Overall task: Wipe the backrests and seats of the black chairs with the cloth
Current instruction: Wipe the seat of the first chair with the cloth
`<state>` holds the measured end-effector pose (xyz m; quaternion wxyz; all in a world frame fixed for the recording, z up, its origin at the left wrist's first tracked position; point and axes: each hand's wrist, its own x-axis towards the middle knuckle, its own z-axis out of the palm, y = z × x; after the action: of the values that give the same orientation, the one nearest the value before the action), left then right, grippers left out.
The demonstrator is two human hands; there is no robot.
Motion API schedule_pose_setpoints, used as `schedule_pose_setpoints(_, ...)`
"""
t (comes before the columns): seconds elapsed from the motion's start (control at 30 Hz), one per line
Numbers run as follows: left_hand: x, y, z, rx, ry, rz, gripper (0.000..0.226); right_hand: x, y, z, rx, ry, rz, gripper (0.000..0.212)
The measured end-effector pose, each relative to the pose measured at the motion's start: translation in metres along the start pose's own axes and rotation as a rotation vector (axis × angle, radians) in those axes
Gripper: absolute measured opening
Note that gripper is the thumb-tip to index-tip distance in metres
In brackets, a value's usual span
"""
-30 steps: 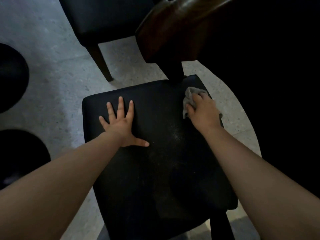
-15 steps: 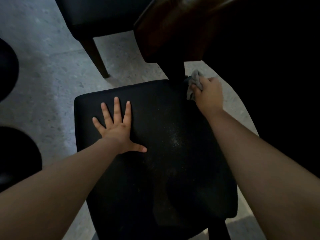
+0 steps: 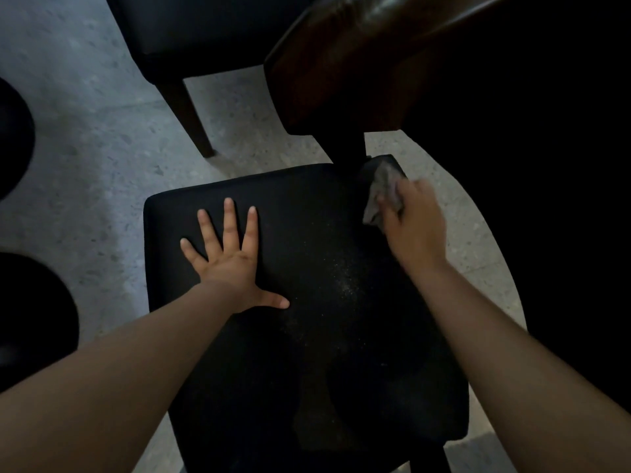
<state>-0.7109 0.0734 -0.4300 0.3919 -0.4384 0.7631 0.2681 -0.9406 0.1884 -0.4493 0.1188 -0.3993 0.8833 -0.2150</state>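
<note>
A black padded chair seat fills the middle of the view, with pale dust specks near its centre. Its dark brown backrest rises at the top right. My left hand lies flat on the seat's left part, fingers spread. My right hand grips a crumpled grey cloth at the seat's far right corner, beside the backrest post. The right hand is slightly blurred.
A second black chair stands at the top left, one brown leg reaching the speckled grey floor. Two dark rounded shapes sit at the left edge. The right side is in deep shadow.
My right hand carried the cloth from the seat's right part up to the far corner by the backrest post, then slightly back. My left hand stayed flat on the seat.
</note>
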Motion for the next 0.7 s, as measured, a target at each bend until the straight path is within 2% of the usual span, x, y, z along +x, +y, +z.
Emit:
schedule_pose_setpoints(0.1, 0.001, 0.001, 0.000, 0.000, -0.001, -0.005, 0.160, 0.055, 0.007, 0.018, -0.053, 0.059, 0.144, 0.026)
schedule_pose_setpoints(0.2, 0.002, 0.001, 0.000, -0.001, -0.004, -0.012, 0.161, 0.070, 0.007, 0.037, -0.068, -0.043, 0.318, 0.037)
schedule_pose_setpoints(0.23, 0.002, 0.001, 0.000, -0.002, -0.005, -0.012, 0.161, 0.067, 0.008, 0.040, -0.082, -0.051, 0.311, 0.037)
schedule_pose_setpoints(0.33, 0.002, 0.000, -0.001, -0.005, -0.009, -0.016, 0.161, 0.042, 0.013, 0.034, -0.087, 0.001, 0.137, 0.026)
schedule_pose_setpoints(0.43, 0.000, 0.001, -0.001, -0.008, -0.007, -0.012, 0.161, 0.001, 0.009, 0.021, -0.063, -0.066, 0.019, 0.016)
schedule_pose_setpoints(0.6, -0.002, 0.002, -0.003, -0.007, -0.011, -0.014, 0.161, -0.050, -0.009, 0.009, -0.035, -0.253, 0.048, 0.023)
schedule_pose_setpoints(0.7, -0.001, 0.002, -0.002, -0.002, -0.013, -0.014, 0.161, -0.017, -0.007, 0.001, 0.032, -0.060, 0.031, 0.023)
